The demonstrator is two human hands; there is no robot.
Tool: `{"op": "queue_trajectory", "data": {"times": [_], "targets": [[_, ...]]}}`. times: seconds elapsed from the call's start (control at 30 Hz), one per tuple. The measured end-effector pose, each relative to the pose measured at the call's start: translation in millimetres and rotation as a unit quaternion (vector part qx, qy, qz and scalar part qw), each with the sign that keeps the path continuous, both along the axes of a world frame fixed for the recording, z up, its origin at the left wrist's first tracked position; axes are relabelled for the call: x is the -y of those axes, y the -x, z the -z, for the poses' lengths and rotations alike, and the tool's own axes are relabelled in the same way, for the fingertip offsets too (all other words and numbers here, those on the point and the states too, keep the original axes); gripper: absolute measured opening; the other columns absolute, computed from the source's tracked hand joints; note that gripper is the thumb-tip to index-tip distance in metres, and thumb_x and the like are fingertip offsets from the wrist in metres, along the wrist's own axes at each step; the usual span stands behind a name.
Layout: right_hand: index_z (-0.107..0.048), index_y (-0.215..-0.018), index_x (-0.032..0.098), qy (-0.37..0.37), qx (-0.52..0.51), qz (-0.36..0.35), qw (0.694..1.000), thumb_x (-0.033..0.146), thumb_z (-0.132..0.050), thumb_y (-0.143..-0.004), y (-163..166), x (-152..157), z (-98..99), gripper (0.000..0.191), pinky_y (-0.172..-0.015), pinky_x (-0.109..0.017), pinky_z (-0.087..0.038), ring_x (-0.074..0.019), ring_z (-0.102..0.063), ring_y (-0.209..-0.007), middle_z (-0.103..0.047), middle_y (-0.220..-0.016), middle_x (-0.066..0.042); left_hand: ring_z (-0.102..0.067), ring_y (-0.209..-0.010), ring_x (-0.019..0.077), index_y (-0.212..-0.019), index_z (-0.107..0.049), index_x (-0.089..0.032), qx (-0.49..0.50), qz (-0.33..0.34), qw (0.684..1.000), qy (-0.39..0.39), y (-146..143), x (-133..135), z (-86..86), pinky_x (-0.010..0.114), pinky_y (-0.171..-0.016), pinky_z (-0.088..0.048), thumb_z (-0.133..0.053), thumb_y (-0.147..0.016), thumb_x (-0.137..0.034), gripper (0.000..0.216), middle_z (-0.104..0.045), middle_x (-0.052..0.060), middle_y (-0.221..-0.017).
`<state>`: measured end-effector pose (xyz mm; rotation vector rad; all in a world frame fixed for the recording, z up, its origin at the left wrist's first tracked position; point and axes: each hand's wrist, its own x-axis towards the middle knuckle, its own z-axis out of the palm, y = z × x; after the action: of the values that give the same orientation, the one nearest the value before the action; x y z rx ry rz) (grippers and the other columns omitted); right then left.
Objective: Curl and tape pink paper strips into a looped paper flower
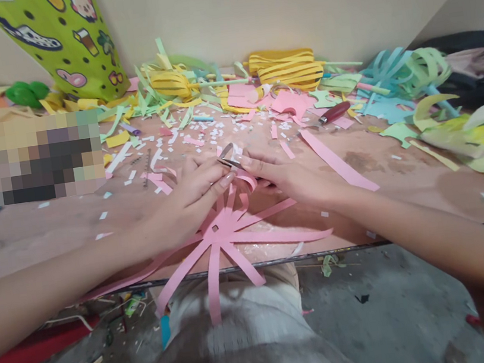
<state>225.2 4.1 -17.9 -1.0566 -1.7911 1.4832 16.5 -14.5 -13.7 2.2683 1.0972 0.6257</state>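
12 o'clock of pink paper-strip star [220, 235]: small silver metal tool [227, 158], axis 10–4. L hand [190, 196] flat, pressing strips; R hand [289, 179] fingertips on tool, grip unclear.

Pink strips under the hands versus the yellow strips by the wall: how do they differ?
The pink strips fan out from one joined centre; the yellow strips lie stacked in a looped bundle. The pink strips overhang the table edge beneath the left hand and right hand; the yellow strips lie untouched by the wall. Both are narrow cut paper.
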Motion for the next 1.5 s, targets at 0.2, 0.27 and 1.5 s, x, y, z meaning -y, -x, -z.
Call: {"op": "queue_trajectory", "data": {"times": [0.2, 0.27, 1.5], "targets": [[-0.063, -0.096, 0.023, 0.056, -0.013, -0.001, 0.998, 0.046, -0.056, -0.099, 2.3, 2.1, -1.3, 0.024, -0.095, -0.033, -0.052, -0.0182, -0.064, -0.104, -0.071, -0.106, -0.003, -0.048, -0.103, 0.0277, -0.085, -0.059, -0.022, -0.012, 0.000, 1.000, -0.005, 0.6, -0.4, 1.2, 0.048, -0.101, -0.041, -0.033, -0.105, -0.041, 0.037, -0.058, 0.005, -0.092], [-0.061, -0.093, 0.023, 0.053, -0.013, 0.004, 0.998, 0.044, -0.054, -0.100, 2.8, 3.1, -1.9, 0.024, -0.094, -0.030, -0.051, -0.0169, -0.063, -0.105, -0.071, -0.106, -0.002, -0.048, -0.104, 0.0278, -0.086, -0.059, -0.022, -0.008, 0.001, 1.000, -0.005, 0.0, 0.1, 0.4, 0.047, -0.101, -0.041, -0.034, -0.105, -0.040, 0.036, -0.058, 0.005, -0.093], [-0.060, -0.091, 0.025, -0.218, 0.000, 0.107, 0.970, 0.042, -0.078, -0.079, -23.1, -17.2, -17.5, 0.027, -0.073, -0.033, -0.048, -0.0169, -0.054, -0.083, -0.063, -0.101, -0.003, -0.053, -0.108, 0.0265, -0.088, -0.059, -0.019, -0.017, 0.009, 0.999, 0.027, 3.6, -6.7, -3.8, 0.048, -0.107, -0.038, -0.034, -0.100, -0.041, 0.036, -0.063, 0.007, -0.104]]}}
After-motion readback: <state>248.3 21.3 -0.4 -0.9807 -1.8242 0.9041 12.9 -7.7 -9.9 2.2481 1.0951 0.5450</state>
